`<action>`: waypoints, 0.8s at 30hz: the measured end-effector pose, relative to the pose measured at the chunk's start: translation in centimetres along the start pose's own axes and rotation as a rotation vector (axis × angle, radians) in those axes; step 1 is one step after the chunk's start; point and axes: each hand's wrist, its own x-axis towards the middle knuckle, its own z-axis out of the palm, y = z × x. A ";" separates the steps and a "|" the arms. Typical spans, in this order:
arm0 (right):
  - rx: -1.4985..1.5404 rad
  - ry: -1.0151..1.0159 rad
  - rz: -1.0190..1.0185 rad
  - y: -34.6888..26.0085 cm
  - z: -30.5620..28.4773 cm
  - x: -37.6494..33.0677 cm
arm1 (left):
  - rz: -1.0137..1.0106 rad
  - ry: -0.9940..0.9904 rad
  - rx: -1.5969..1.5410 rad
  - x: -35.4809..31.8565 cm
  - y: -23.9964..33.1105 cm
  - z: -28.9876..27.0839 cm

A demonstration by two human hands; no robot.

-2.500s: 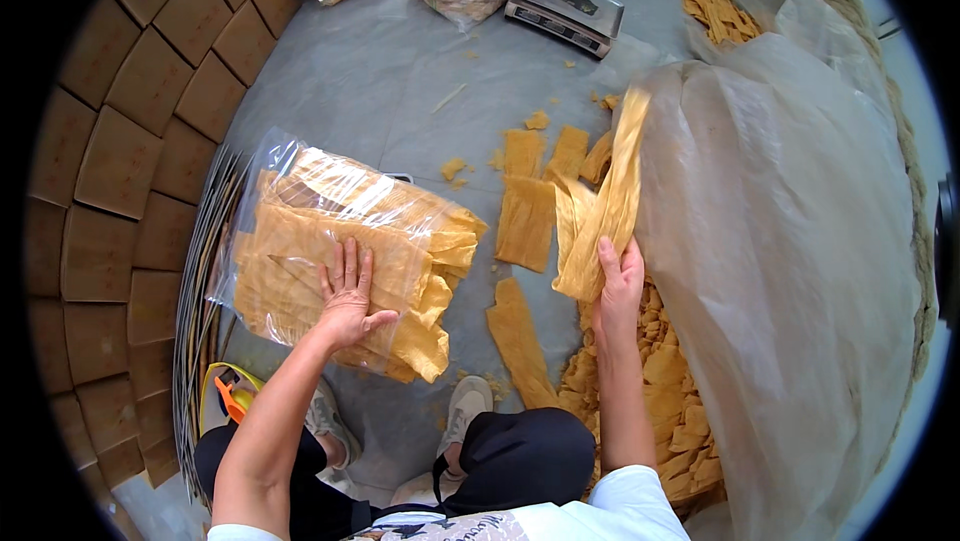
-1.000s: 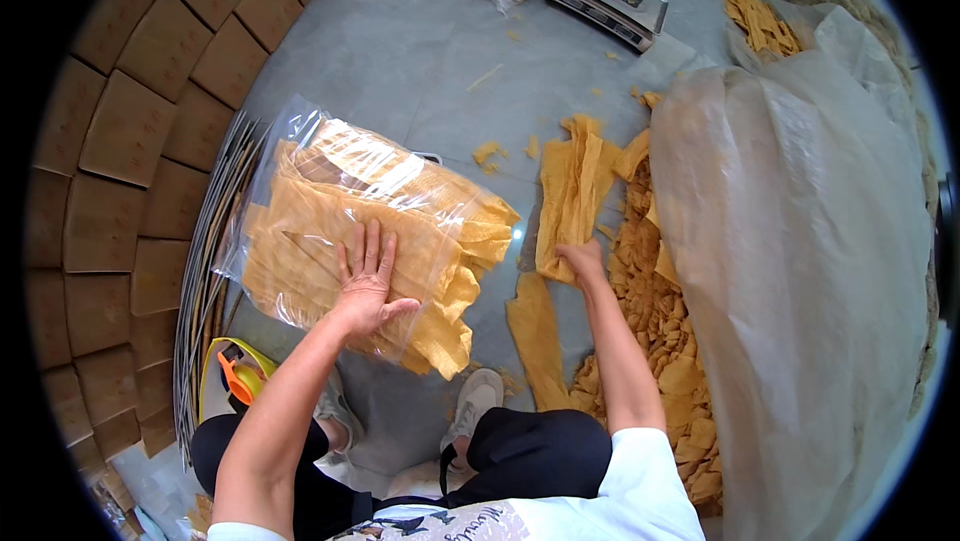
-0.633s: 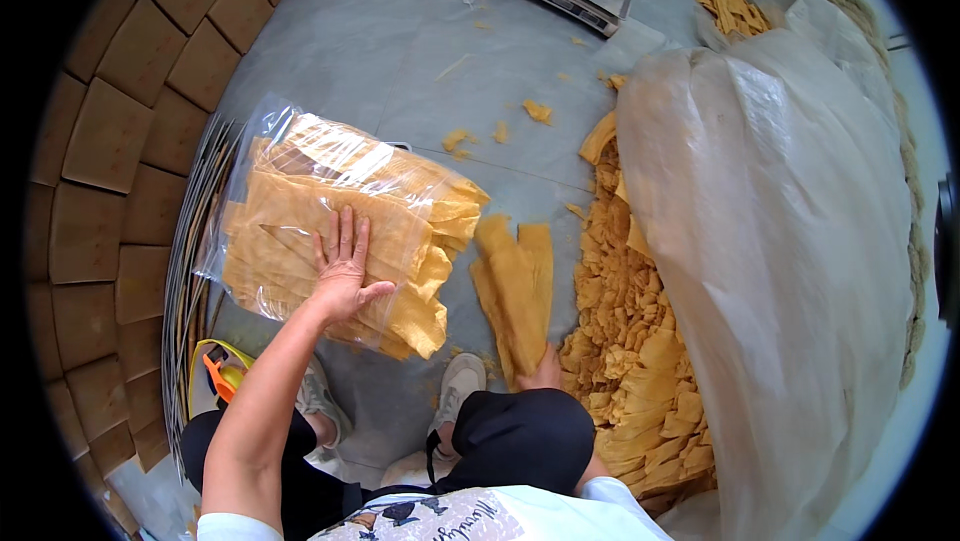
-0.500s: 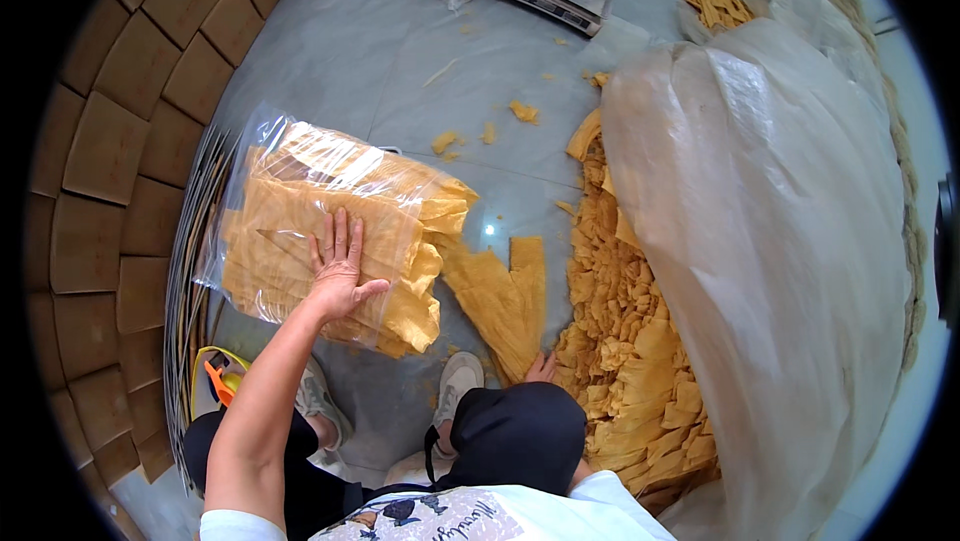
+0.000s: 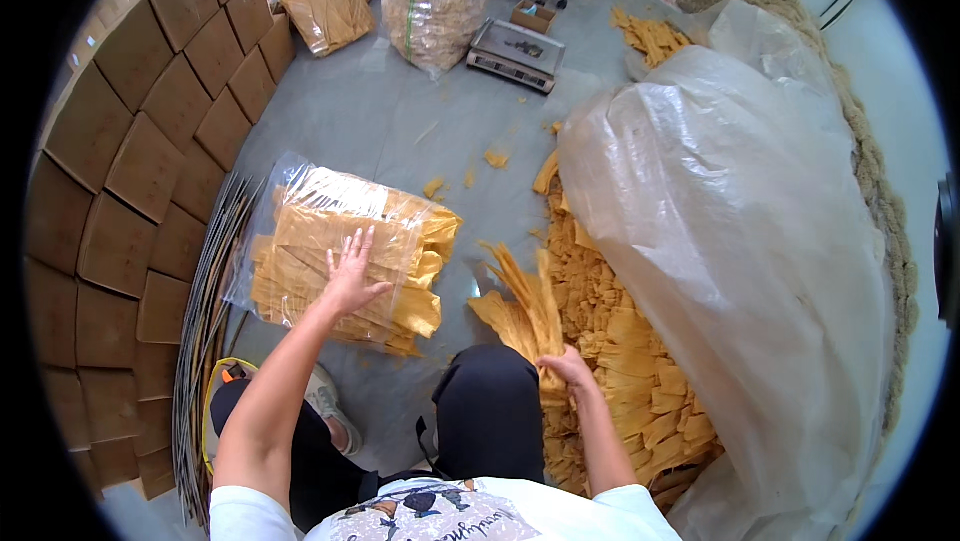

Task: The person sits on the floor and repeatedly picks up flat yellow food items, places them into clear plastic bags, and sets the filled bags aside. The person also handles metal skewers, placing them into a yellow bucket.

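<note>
My left hand [image 5: 352, 279] lies with fingers spread on a clear plastic bag [image 5: 290, 203] packed with yellow dried sheets [image 5: 415, 276], which look like tofu skin and stick out of its right end. In my right hand [image 5: 568, 369], by my knee, is a bunch of yellow sheets [image 5: 525, 303], gripped at the lower end. The upper ends of the bunch fan out above the floor. Beside it on the right runs a long pile of the same yellow sheets [image 5: 625, 341], its far side hidden under a whitish plastic cover [image 5: 740, 191].
Stacked brown cartons [image 5: 120, 241] wall off the left, with thin rods [image 5: 215, 271] along their foot. Farther back are a flat scale [image 5: 517, 53], a small open box [image 5: 533, 16], a full clear sack [image 5: 437, 1] and another filled bag [image 5: 328, 9]. Yellow scraps [image 5: 496, 158] dot the grey floor.
My right hand has come into fuller view and lifted the sheets from the floor as an upright bunch. My left hand stays on the bag. The view has tilted up, showing more background.
</note>
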 end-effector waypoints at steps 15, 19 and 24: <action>0.135 -0.394 -0.448 -13.4 1.8 -21.1 | 1.149 0.746 0.316 -16.4 19.3 -6.1; -0.378 -0.430 -0.619 -15.2 3.4 -24.9 | 1.215 0.861 0.334 -19.3 19.5 -8.7; -0.738 -0.586 -0.793 -18.8 7.2 -28.5 | 1.183 0.796 0.115 -23.0 15.6 -10.0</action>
